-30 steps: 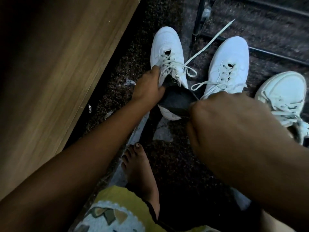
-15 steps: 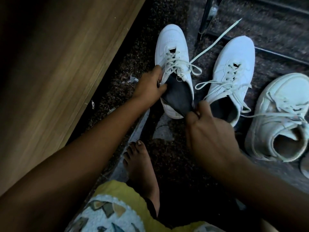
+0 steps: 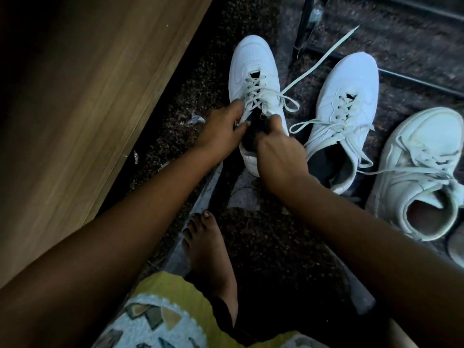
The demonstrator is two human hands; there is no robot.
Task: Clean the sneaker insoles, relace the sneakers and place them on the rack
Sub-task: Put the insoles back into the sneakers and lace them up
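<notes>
bare arms [image 3: 120, 229] & foot [image 3: 207, 249]; yellow garment [image 3: 163, 285] w/ white patterned patch [image 3: 153, 322].

A dark speckled floor [image 3: 263, 247] is seen thru-out, dimly lit. At left, a wood-grain cabinet panel [image 3: 88, 109] is set w/ its edge running diagonally. Small clear scraps [image 3: 195, 119] are scattered by its base, & a pale strip [image 3: 204, 194] is laid across the floor.

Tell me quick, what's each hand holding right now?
Left hand: grips the leftmost sneaker by its collar.
Right hand: pinches the dark insole in that sneaker's opening.
</notes>
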